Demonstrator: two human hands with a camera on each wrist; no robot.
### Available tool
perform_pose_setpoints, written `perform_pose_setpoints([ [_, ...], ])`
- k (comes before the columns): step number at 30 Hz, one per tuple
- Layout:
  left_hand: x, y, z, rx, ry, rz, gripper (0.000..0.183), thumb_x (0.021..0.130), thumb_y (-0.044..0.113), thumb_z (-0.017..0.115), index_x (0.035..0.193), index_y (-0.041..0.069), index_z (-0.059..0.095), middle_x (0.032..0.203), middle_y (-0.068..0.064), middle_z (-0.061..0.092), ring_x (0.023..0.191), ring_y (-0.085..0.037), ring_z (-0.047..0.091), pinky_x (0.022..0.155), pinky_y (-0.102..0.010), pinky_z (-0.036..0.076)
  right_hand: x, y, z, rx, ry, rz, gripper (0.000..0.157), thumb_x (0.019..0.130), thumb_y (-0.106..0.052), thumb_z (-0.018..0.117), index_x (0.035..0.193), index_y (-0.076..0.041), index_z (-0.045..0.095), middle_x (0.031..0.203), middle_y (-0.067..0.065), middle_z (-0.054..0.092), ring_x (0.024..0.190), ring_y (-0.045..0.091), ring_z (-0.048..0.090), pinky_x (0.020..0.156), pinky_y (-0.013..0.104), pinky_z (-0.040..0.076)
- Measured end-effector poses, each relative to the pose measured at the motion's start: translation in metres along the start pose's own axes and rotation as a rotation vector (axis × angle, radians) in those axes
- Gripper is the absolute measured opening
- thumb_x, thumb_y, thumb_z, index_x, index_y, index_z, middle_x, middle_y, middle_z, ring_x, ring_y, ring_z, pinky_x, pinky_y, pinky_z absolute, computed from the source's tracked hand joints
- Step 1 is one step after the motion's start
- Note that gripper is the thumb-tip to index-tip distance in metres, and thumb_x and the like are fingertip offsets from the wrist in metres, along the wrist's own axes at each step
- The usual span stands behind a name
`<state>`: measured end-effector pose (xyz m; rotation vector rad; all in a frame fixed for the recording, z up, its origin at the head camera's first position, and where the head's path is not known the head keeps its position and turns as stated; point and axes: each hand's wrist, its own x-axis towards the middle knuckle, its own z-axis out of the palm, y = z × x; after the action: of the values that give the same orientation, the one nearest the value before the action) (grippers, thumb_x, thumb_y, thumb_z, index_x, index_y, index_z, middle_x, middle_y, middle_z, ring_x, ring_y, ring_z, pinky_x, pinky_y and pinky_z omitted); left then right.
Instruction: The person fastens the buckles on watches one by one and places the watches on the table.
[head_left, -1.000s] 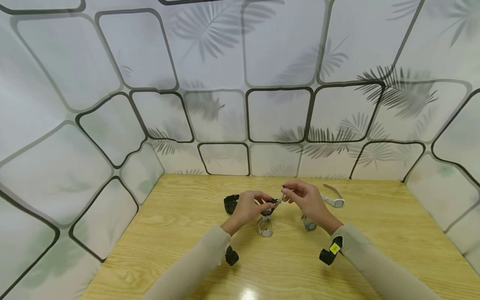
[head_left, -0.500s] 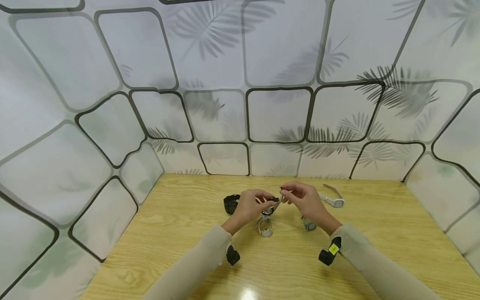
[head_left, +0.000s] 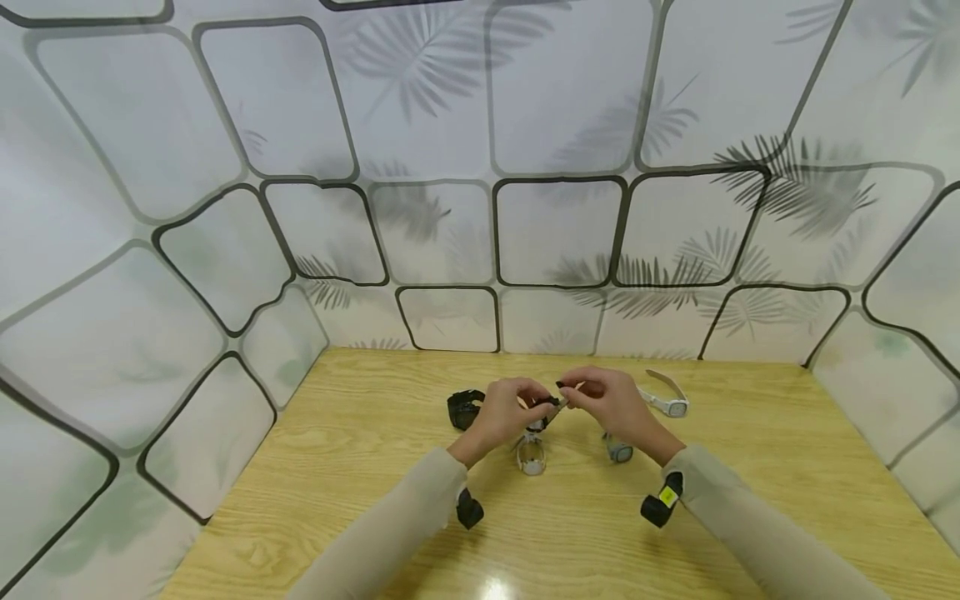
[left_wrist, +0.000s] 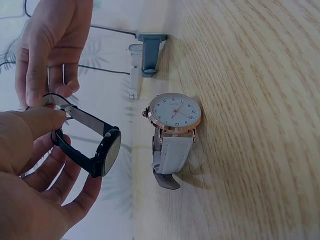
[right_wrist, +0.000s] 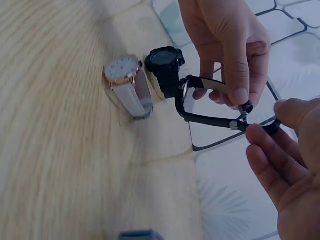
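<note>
Nearest, two pale sleeves, the left sleeve (head_left: 390, 529) and the right sleeve (head_left: 765, 525), reach in over a smooth wood-grain tabletop (head_left: 570, 533), which opens out between the forearms and carries a glare spot. Black wrist cameras sit at the cuffs, the left camera (head_left: 469, 509) plain, the right camera (head_left: 657, 510) with a yellow patch.

On the near side of the left hand (head_left: 504, 414) stands a rose-gold watch (left_wrist: 174, 125), round and white-faced, its smooth pale strap bent into a loop. On the near side of the right hand (head_left: 611, 404) is a blue-grey watch (head_left: 619, 450) with a squarish case.

Between the hands, raised off the wood, is a slim black watch (right_wrist: 206, 120), its dark strap lined in lighter tan and curved into a loop. The left hand grips it close to the metal buckle; the right hand pinches the strap end, its fingers drawn narrow. Fingers cover the join, so whether the strap is threaded is hard to say.

Just left of the left hand lies a bulky black watch (head_left: 460, 408), thick-cased. Beyond the right hand, to its right, is a white watch (head_left: 675, 407) with its strap curving away. Farther off, the table's straight back edge meets a wall (head_left: 442, 317) patterned with rounded outlines and grey fronds.
</note>
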<state>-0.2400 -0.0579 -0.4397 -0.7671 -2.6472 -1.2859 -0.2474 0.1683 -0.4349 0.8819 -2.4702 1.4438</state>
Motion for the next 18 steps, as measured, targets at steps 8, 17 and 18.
perform_pose_setpoints([
  [8,0.000,0.004,-0.001,0.016,-0.016,0.006,0.009,0.097,0.019,0.075,0.103,0.013,0.078,0.094,0.003,0.074,0.080,-0.007,0.063,0.069,-0.022,0.053,0.007,-0.004,-0.007,-0.251,-0.089,-0.074,0.015,0.097,-0.015,0.074,0.111,-0.011,0.078,0.102,0.002,0.074,0.075,0.006,0.067,0.064,0.027,0.056],
  [17,0.000,0.001,0.001,0.009,-0.028,0.000,0.008,0.098,0.018,0.074,0.103,0.013,0.078,0.096,0.002,0.074,0.081,-0.005,0.062,0.069,-0.021,0.052,0.012,-0.015,-0.009,-0.323,-0.190,-0.070,0.009,0.095,-0.010,0.075,0.103,-0.011,0.079,0.095,-0.001,0.069,0.072,0.006,0.062,0.062,0.026,0.054],
  [18,0.000,0.001,0.001,0.011,-0.028,0.003,0.008,0.098,0.018,0.074,0.103,0.013,0.078,0.097,0.002,0.074,0.081,-0.005,0.062,0.068,-0.021,0.052,0.012,-0.016,-0.009,-0.329,-0.198,-0.068,0.009,0.095,-0.010,0.075,0.103,-0.011,0.079,0.095,-0.001,0.069,0.073,0.006,0.062,0.062,0.026,0.054],
])
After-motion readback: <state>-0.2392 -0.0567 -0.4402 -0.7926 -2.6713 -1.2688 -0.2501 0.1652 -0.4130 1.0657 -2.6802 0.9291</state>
